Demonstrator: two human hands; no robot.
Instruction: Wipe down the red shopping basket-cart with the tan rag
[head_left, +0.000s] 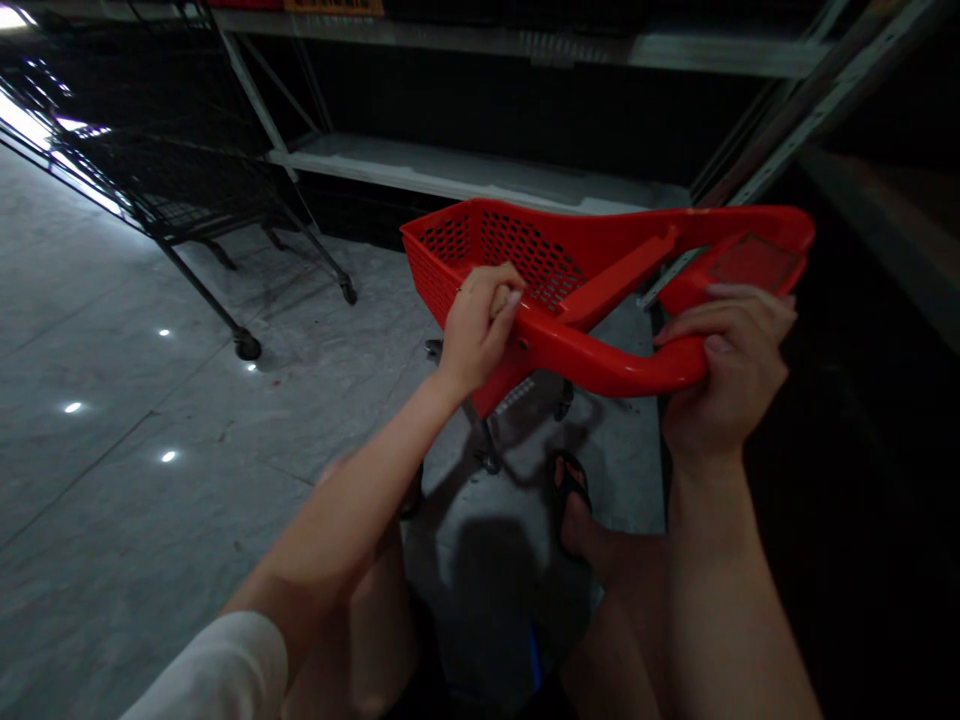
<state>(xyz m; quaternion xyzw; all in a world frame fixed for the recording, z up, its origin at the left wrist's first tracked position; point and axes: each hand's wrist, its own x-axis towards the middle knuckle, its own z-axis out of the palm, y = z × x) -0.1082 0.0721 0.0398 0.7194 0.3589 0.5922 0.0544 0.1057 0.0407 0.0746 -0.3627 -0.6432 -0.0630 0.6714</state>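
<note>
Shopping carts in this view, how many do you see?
2. The red plastic shopping cart sits directly ahead, gripped by the left hand and right hand. The black wire cart stands off to the left. Others could be out of frame.

Both hands are on the red cart (600,300), the left hand (480,330) at its near edge and the right hand (724,375) curled around its handle. The cart stands in the way of any straight reach forward to the shelf (465,170), though a gap remains above it. To the left, the floor (150,400) gives wide room for a hand to pass low, as far as the black wire cart (165,170), which stands well apart. On the right, a dark shelf unit (877,230) sits near the right hand, and a metal upright (817,100) bounds that side higher up.
</note>
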